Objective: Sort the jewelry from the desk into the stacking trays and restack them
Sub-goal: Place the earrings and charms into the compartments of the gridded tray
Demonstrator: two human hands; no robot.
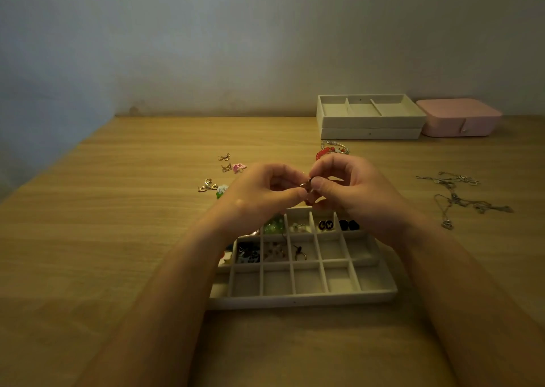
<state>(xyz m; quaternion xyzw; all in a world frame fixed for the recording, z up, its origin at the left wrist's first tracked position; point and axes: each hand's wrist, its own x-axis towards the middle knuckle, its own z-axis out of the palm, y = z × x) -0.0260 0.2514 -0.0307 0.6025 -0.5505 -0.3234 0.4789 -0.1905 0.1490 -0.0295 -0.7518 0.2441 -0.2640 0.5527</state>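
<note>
Bare desk point(118, 239) open left of and in front of the grid tray point(295, 297), loose earrings point(225, 168) beyond its far-left corner, red bracelet point(323, 152) just past its far edge, chains point(460, 201) to its right, stacked trays point(370, 133) and pink box point(460, 118) well beyond.

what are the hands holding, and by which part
A small jewelry piece, pinched between fingertips of left hand and right hand; exact part too small to tell.
</note>
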